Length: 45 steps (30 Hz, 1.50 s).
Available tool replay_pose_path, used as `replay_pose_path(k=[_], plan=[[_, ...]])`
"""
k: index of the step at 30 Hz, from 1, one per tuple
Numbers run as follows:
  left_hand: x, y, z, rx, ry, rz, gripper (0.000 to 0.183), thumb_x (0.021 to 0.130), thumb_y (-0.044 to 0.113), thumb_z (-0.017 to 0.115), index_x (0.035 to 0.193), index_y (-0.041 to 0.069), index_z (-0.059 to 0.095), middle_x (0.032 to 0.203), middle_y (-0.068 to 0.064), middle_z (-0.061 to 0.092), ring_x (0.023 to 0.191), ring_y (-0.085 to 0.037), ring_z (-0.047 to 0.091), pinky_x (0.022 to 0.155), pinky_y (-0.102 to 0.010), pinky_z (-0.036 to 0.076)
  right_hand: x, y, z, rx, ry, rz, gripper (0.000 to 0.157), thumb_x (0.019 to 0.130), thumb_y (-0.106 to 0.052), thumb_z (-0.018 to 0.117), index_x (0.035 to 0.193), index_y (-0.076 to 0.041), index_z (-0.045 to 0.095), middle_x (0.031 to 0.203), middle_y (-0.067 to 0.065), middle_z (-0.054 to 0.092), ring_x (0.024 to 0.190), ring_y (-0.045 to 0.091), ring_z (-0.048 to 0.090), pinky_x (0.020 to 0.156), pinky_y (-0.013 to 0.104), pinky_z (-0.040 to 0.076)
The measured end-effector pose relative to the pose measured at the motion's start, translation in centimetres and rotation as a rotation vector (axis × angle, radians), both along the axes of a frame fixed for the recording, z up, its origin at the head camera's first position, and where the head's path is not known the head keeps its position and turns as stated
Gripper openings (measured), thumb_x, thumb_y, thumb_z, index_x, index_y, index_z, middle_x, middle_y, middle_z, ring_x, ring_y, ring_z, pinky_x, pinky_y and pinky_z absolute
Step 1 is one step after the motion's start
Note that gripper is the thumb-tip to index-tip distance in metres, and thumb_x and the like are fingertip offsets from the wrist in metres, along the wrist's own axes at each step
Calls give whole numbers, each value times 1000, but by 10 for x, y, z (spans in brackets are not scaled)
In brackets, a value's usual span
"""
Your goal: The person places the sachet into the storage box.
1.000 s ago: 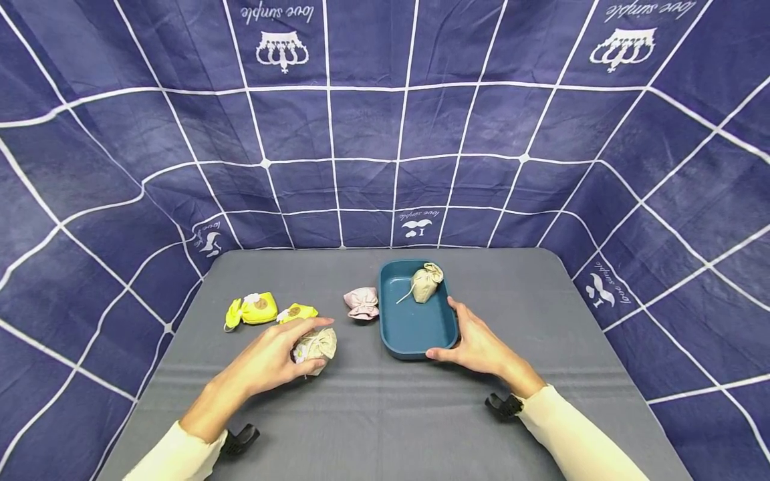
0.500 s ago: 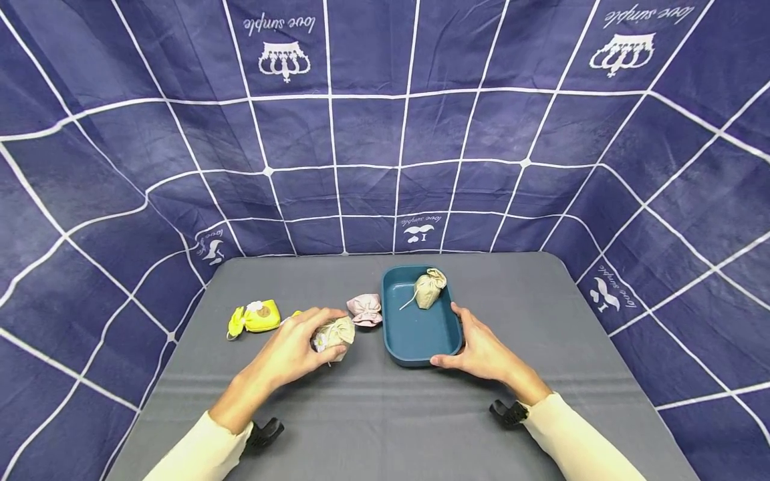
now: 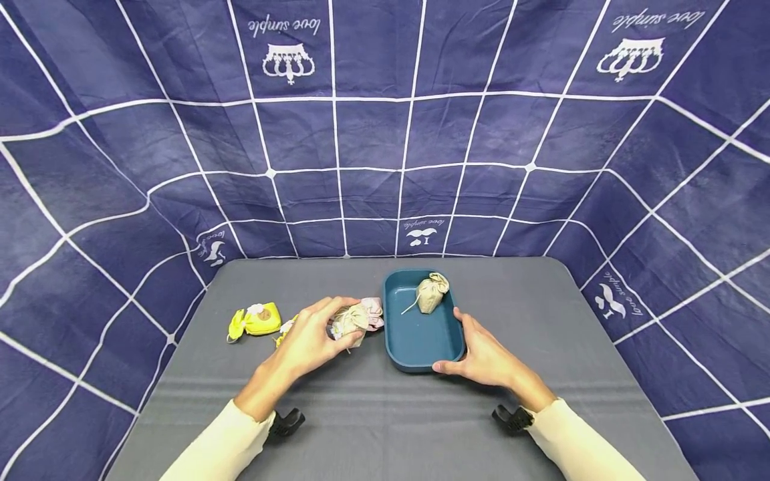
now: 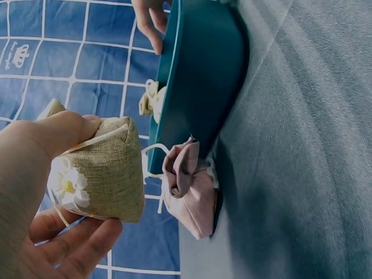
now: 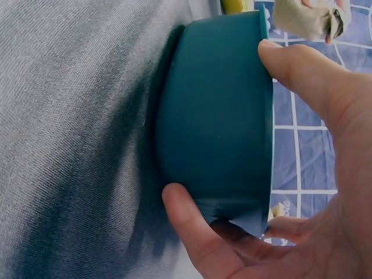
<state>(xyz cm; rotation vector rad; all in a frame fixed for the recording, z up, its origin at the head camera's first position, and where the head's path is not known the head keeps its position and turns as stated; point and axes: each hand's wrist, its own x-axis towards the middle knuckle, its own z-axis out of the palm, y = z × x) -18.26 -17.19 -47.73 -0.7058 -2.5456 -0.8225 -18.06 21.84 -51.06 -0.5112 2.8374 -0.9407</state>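
My left hand point(image 3: 314, 339) pinches a beige drawstring pouch point(image 4: 104, 174) between thumb and fingers, raised above the table. A white flower with a yellow centre decorates this pouch. My right hand point(image 3: 486, 350) holds the near right corner of a dark teal tray point(image 3: 421, 337), thumb at the near rim and fingers along the right side. Inside the tray, at its far end, lies another beige pouch point(image 3: 430, 295) with a loose string. A pink pouch point(image 4: 195, 200) sits against the tray's left side, partly covered by the left hand in the head view.
At the left of the grey table point(image 3: 385, 427) lies a yellow pouch point(image 3: 263, 319) with a bow-like top. Another yellow pouch point(image 3: 286, 329) is partly hidden behind the left hand. A blue cloth with white lines point(image 3: 373, 133) surrounds the table's back and sides.
My left hand has moved right with the beige pouch, from beside the yellow pouches to in front of the pink one. My right hand has stayed on the tray's corner.
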Motion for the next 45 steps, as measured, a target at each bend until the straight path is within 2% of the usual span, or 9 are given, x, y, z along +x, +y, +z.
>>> replay_pose_path(k=[7, 14, 21, 26, 29, 36, 41, 45], plan=[[-10, 9, -1, 40, -2, -7, 57, 91, 29, 101, 143, 23, 78, 119, -1, 85, 98, -17, 77, 83, -39, 64, 1, 1, 3, -3, 4, 6, 132, 86, -60, 101, 175, 10, 33, 173, 36, 51, 154, 47, 61, 128, 66, 50], [-16, 21, -4, 90, -22, -13, 55, 92, 30, 101, 142, 22, 79, 125, 0, 85, 108, -18, 81, 93, -43, 67, 1, 1, 2, -20, 2, 11, 130, 85, -58, 102, 173, 10, 35, 176, 35, 48, 150, 44, 62, 126, 65, 51], [-19, 36, 0, 95, -34, -20, 56, 92, 27, 100, 144, 23, 78, 119, 0, 84, 98, -15, 75, 82, -34, 61, 3, 2, 0, -24, 17, 4, 129, 83, -58, 104, 170, 11, 38, 176, 34, 49, 155, 47, 60, 127, 67, 50], [-23, 44, 6, 107, -36, -26, 55, 93, 28, 100, 143, 23, 79, 115, 0, 84, 94, -15, 73, 80, -31, 59, 4, 0, -2, -38, -1, 7, 128, 83, -59, 103, 169, 11, 39, 179, 33, 47, 157, 48, 59, 128, 67, 49], [-29, 51, 9, 105, -29, -34, 54, 94, 29, 99, 143, 23, 78, 114, 0, 83, 93, -15, 72, 79, -30, 58, 3, 1, -2, -40, 5, 0, 127, 83, -59, 103, 168, 10, 40, 179, 33, 47, 157, 48, 59, 129, 67, 49], [-45, 67, 13, 102, -14, -52, 51, 95, 30, 97, 140, 14, 79, 113, -5, 82, 91, -17, 73, 77, -30, 59, 3, 3, -1, -24, -3, 1, 127, 82, -60, 103, 168, 11, 40, 178, 34, 47, 156, 48, 60, 128, 67, 50], [-58, 77, 16, 98, -62, -38, 51, 96, 31, 95, 140, 13, 78, 122, -9, 84, 101, -23, 77, 87, -39, 64, 3, 3, 0, -28, 1, -3, 127, 82, -59, 103, 168, 10, 41, 177, 34, 48, 156, 48, 60, 128, 66, 50], [-70, 82, 19, 93, -90, -22, 50, 97, 31, 95, 139, 12, 77, 125, -10, 84, 104, -26, 79, 89, -42, 65, 0, 2, 0, -27, 3, 3, 127, 82, -60, 103, 168, 10, 41, 177, 33, 49, 157, 48, 59, 129, 67, 49]])
